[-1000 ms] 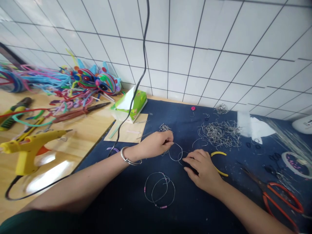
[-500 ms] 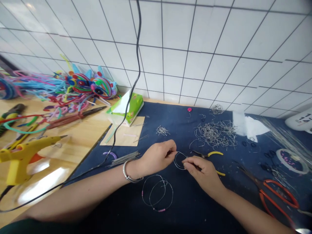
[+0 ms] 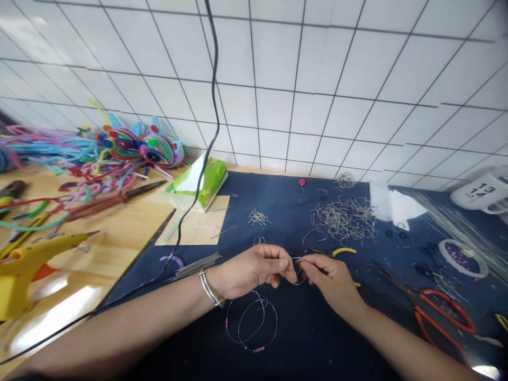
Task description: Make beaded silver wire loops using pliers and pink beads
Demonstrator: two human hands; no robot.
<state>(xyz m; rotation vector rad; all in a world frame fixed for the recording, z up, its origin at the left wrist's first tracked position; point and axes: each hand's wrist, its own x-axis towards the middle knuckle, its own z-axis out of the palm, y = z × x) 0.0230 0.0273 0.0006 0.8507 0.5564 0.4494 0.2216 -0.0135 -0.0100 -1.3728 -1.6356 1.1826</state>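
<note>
A thin silvery wire loop (image 3: 298, 284) spans the gap between my two hands, mostly hidden behind the fingers. My left hand (image 3: 257, 270), with a silver bangle (image 3: 209, 289) at the wrist, has its fingers curled and the thumb pressed to the index finger at the loop's left side. My right hand (image 3: 333, 280) pinches the loop's right side between thumb and fingertips. Below them on the dark blue cloth (image 3: 309, 338) lie overlapping wire rings with small pink beads (image 3: 259, 349). Yellow-handled pliers (image 3: 343, 251) lie partly hidden behind my right hand.
A tangle of wire pieces (image 3: 343, 218) lies beyond my hands. Orange-handled scissors (image 3: 448, 312) and a bead dish (image 3: 463, 258) are at right, near a white mug (image 3: 482, 191). Leftward are a tissue pack (image 3: 214, 182), a yellow glue gun (image 3: 43, 251) and a hanging black cable (image 3: 215, 79).
My left hand has turned, showing more of its thumb and curled fingers, and now covers more of the wire loop. My right hand keeps its pinch. The view has shifted slightly.
</note>
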